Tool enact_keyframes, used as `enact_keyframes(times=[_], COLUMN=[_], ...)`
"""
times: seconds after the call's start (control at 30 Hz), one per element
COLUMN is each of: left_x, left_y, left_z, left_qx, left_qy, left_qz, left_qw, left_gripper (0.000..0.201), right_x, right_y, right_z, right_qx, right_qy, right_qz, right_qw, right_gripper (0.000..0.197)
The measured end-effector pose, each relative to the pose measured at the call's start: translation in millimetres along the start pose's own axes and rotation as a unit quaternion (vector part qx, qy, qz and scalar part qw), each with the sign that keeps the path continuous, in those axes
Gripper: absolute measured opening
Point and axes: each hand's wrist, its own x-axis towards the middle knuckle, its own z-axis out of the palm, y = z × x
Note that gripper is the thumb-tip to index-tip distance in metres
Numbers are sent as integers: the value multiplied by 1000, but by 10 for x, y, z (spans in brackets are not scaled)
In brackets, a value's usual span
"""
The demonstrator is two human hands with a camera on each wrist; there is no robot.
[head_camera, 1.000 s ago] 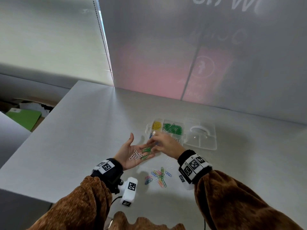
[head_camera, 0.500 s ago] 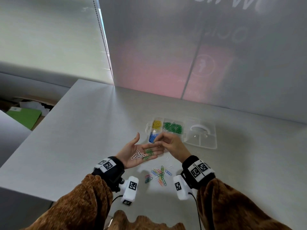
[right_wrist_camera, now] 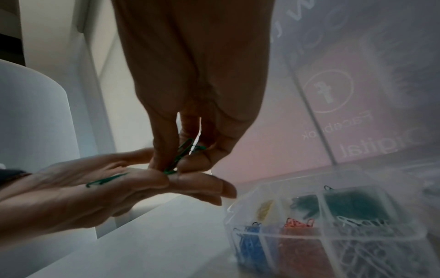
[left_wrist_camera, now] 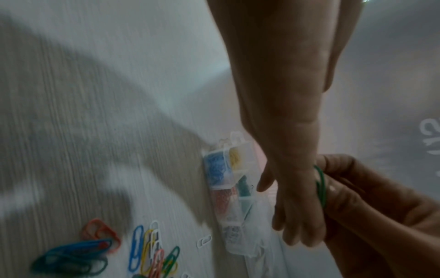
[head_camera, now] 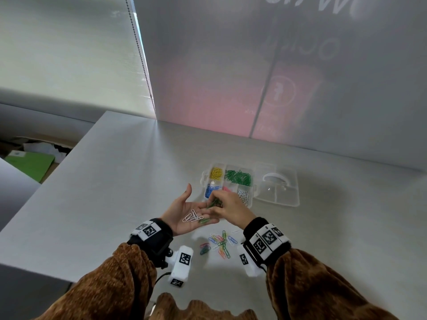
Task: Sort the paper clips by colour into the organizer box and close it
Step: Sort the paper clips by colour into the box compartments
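Observation:
My left hand [head_camera: 184,213] lies palm up above the table, fingers straight, carrying a few white paper clips [head_camera: 192,217] and a green one [head_camera: 204,220]. My right hand [head_camera: 225,204] reaches over its fingertips and pinches green paper clips [right_wrist_camera: 182,154], also seen as green paper clips [left_wrist_camera: 320,186] in the left wrist view. The clear organizer box [head_camera: 206,173] stands open just beyond the hands, with yellow, green, blue, pink and white clips in separate compartments. A loose pile of mixed clips [head_camera: 219,243] lies on the table below the hands.
The box's clear lid [head_camera: 280,195] lies flat to the right of the compartments. A frosted glass wall [head_camera: 277,88] stands behind the grey table [head_camera: 104,192], whose left edge drops off toward a green item [head_camera: 30,163] on the floor.
My right hand has drawn back from the box to the left hand's fingertips and now pinches green clips there. My left palm stayed in place.

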Motion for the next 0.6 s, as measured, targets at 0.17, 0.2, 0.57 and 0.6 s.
enact_keyframes(times=[0.17,0.2,0.57,0.6], left_x=[-25,-29,54,58], left_y=[13,19,46,39], left_z=[49,60,-12,-32], left_qx=[-16,-18,-61,-66], left_qy=[14,16,-20,-21], left_qz=[7,9,22,24], left_qw=[1000,1000,998,997], left_gripper=[92,93,94,95], right_x=[-4,-3,-15,-6], right_y=[42,63,78,87], right_z=[-13,-22,41,54], right_qx=[115,139,-35,-49], right_qy=[1,-4,-32,-36], right_qz=[29,32,-74,-85], right_qw=[993,990,996,995], right_gripper=[10,9,16,18])
